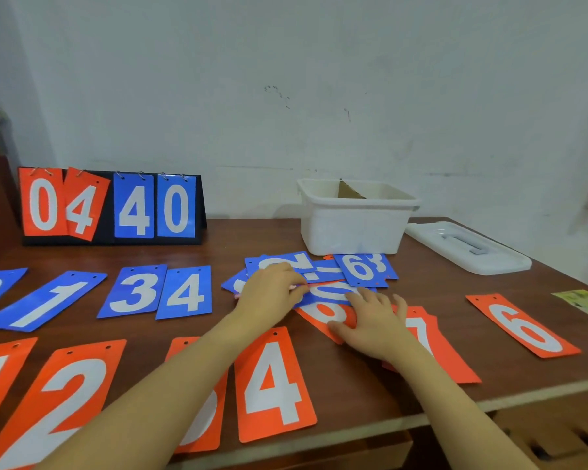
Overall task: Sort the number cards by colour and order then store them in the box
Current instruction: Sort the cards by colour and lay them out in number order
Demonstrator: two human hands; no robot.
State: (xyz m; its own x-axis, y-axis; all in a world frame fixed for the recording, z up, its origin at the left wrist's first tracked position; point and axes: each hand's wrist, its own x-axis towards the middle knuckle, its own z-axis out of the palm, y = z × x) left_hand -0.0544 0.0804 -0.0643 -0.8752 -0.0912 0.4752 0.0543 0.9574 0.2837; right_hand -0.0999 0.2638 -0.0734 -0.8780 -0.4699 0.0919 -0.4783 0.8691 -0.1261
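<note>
A loose pile of blue cards (360,269) lies in front of the white box (353,228). My left hand (272,290) pinches the edge of a blue card (326,295) in that pile. My right hand (374,320) rests flat on an orange card (323,317) just below it. Blue cards 1 (48,300), 3 (133,291) and 4 (185,293) lie in a row at the left. Orange cards 2 (58,401) and 4 (272,385) lie along the near edge, orange 7 (435,347) and 6 (523,325) to the right.
A flip scoreboard (109,206) reading 04 40 stands at the back left. The box's white lid (469,247) lies at the right near the wall. A green paper (584,300) sits at the table's right edge. A brown cardboard piece (348,191) stands inside the box.
</note>
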